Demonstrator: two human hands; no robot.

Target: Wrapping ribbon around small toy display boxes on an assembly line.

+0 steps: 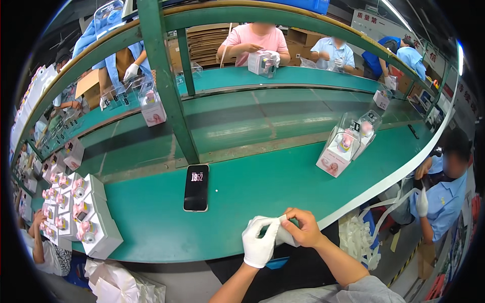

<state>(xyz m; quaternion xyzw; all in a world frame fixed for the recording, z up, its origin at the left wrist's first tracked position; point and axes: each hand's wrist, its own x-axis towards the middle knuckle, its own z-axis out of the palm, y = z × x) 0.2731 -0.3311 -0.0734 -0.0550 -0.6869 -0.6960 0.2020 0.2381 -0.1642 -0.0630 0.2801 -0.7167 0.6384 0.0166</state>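
Hands meet at the table's near edge, toward its right corner: the left hand (260, 240) gloved, the right hand (304, 230) bare. Between them, just off that edge, sits a pale piece (286, 237), partly covered by the fingers; what it is cannot be made out. The right hand pinches it, thumb against curled fingers. The left fingers and thumb bend round to meet the right fingertips, leaving a small gap; white against white, it is unclear whether they grip the piece too.

For so small a hold, I would let the bare fingertips do the fine work, since knit cloth probably dulls feel and can snag, and use the gloved hand to steady. Light pressure should avoid creasing a thin edge, and the wrists are best kept low and close.

The table (237, 182) has a smooth, matt green top. A flat, glossy black phone (196, 188) with rounded corners lies toward its far edge. White cartons (107, 237) with pink, rounded toys (87, 230) crowd the left end. Toward the far edge, right of the phone, stand boxes (331, 160) with stiff, clear, glinting covers (348, 123).
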